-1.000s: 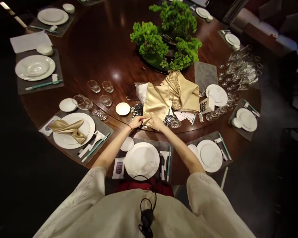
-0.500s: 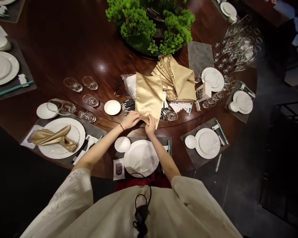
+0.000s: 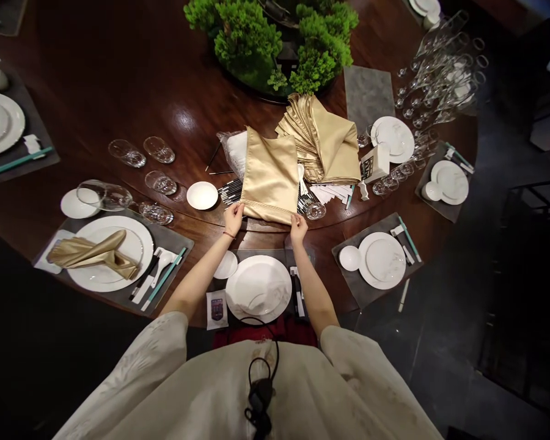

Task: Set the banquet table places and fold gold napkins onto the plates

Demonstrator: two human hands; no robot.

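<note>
Pinching the near hem of a gold satin napkin (image 3: 270, 177), the left hand (image 3: 233, 219) and the right hand (image 3: 298, 229) stand apart at its two near corners, each closed on the cloth between fingers and thumb, though the exact finger grip is partly hidden. The napkin lies spread at the middle of the round wooden desk (image 3: 119, 104), over part of a bundle of black-and-silver sticks (image 3: 230, 193) and beside a stack of gold napkins (image 3: 318, 140). The slick satin looks like the main risk: a loosened pinch could let a corner slide free and the cloth slump out of shape. Any sweep to the right could catch the glass tumbler (image 3: 316, 211) just beside the right hand and tip it, while dragging the cloth could scatter the sticks. Nearly square as spread, the napkin has its clearest long line running from the near hem, away from the person, toward the leafy green centerpiece (image 3: 268, 46). That line stands close to upright in the head view, and the hem crosses it, roughly following the desk's near edge.
</note>
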